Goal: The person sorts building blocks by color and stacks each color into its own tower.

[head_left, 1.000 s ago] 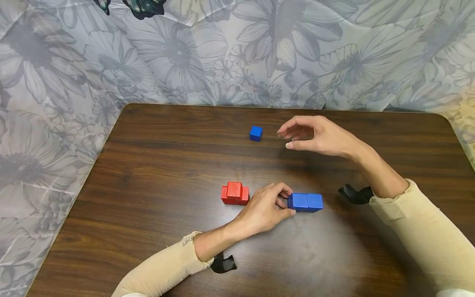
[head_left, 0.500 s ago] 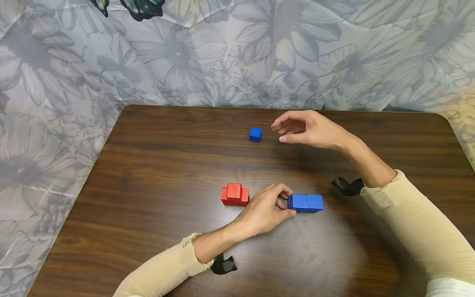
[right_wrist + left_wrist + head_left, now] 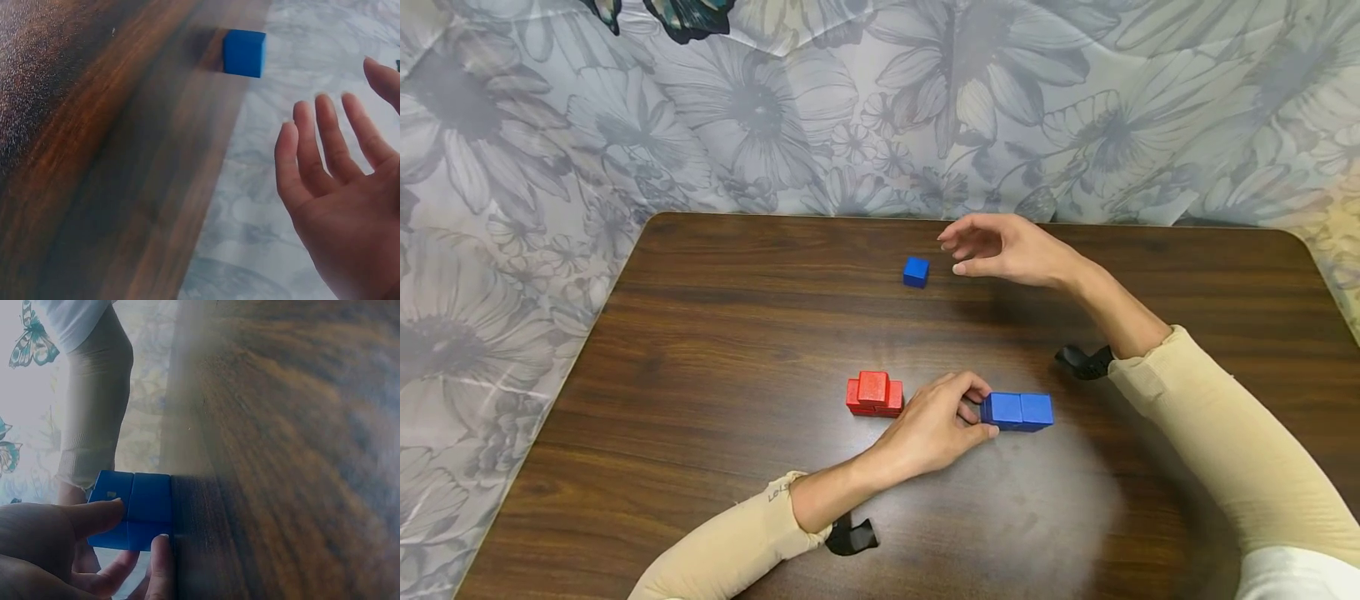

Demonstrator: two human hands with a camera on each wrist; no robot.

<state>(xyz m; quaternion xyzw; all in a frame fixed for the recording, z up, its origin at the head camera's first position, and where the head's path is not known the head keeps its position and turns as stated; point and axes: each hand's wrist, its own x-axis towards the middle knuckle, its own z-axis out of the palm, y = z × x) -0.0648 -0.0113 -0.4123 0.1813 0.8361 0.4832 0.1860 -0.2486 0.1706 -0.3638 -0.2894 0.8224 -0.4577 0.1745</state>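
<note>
In the head view, my left hand (image 3: 932,425) holds the left end of a stack of blue blocks (image 3: 1021,411), thumb at the front and fingers behind. The left wrist view shows the thumb on the face of these blue blocks (image 3: 150,497), set two wide and two high. My right hand (image 3: 1011,250) hovers near the far edge with fingers spread and loosely bent, holding nothing. Just left of its fingertips, a lone blue block (image 3: 916,272) rests on the table. That same block (image 3: 244,54) sits ahead of the right fingers (image 3: 306,147) in the right wrist view.
Red blocks (image 3: 874,395) form a small stepped pile left of my left hand, one block on top. Brown wood-grain table (image 3: 715,350) lies under everything. A floral cloth (image 3: 850,100) hangs beyond its far edge.
My right hand has moved left and away toward the far edge, closer to the lone blue block. The left hand and the stack it holds have stayed in place.
</note>
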